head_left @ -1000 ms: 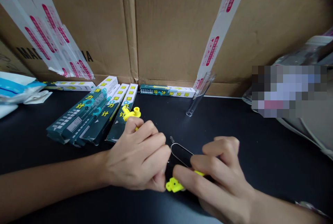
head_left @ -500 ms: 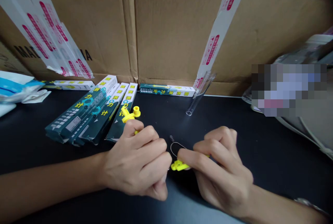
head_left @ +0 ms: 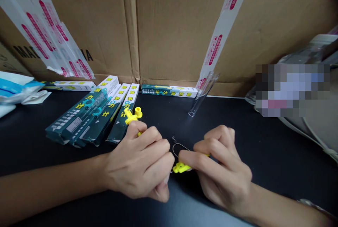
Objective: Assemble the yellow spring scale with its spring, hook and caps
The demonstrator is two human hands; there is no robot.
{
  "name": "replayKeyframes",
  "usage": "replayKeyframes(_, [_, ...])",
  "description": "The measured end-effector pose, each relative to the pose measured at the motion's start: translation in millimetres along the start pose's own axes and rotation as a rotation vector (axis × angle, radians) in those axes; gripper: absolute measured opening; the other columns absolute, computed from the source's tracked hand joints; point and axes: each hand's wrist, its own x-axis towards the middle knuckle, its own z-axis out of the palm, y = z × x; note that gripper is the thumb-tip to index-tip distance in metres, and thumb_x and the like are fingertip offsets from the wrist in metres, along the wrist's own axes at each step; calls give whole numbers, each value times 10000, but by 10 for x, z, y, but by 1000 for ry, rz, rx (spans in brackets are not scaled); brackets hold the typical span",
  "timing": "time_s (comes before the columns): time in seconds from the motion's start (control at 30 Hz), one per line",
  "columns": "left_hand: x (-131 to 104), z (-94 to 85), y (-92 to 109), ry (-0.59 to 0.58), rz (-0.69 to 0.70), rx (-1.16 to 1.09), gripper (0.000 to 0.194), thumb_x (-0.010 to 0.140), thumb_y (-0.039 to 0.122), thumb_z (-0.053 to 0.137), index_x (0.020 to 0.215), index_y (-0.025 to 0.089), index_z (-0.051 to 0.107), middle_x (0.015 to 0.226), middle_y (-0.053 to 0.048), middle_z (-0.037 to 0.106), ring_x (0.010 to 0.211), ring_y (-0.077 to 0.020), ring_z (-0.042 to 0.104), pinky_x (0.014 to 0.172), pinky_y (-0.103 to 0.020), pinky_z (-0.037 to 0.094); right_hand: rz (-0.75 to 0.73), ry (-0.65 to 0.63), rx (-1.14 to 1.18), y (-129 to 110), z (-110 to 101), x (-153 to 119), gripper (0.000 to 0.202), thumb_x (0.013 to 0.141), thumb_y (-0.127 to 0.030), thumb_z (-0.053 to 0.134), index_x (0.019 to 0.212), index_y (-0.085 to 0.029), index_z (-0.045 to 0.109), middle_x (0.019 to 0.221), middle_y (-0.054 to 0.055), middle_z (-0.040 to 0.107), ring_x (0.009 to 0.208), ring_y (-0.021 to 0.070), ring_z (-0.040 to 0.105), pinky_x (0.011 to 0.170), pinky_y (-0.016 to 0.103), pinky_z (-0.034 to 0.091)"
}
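Note:
My left hand (head_left: 142, 163) is closed in a fist. Out of its top stick yellow plastic parts (head_left: 133, 116), one with a round flanged cap; whatever else lies inside the fist is hidden. My right hand (head_left: 221, 170) pinches a small yellow plastic piece (head_left: 181, 167) between thumb and fingers, close beside the left knuckles. A curved metal wire hook (head_left: 177, 146) shows by the right fingertips; I cannot tell whether it is held or lies behind them. Just beyond it is a small coil spring (head_left: 173, 139) on the black table.
Several green-and-white spring scale boxes (head_left: 79, 121) lie at the left, another box (head_left: 169, 90) at the back. A clear plastic tube (head_left: 202, 95) leans against the large cardboard carton (head_left: 169, 26). Blue-and-white packaging (head_left: 18, 89) lies far left, a grey bag-like thing (head_left: 308, 128) far right.
My right hand has shifted slightly to the left with the yellow piece, nearer my left hand. The left hand keeps its grip almost unmoved.

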Motion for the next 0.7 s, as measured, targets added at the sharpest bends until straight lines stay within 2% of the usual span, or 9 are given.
replayKeyframes(0.47, [-21, -20, 2, -12, 27, -2, 143, 637, 94, 409, 597, 212, 480, 532, 15, 511, 582, -186, 418, 642, -373, 269, 11, -49, 92, 27, -1, -5, 240, 909, 5, 524, 894, -172, 684, 696, 28, 529, 727, 187, 370, 678, 379, 259])
replayKeyframes(0.7, [-29, -3, 9, 11, 42, 18, 169, 695, 86, 416, 608, 209, 491, 538, 8, 506, 598, -194, 415, 638, -379, 271, 27, -46, 115, 20, 8, -22, 229, 907, 11, 532, 895, -163, 680, 688, 27, 537, 714, 181, 370, 675, 374, 262])
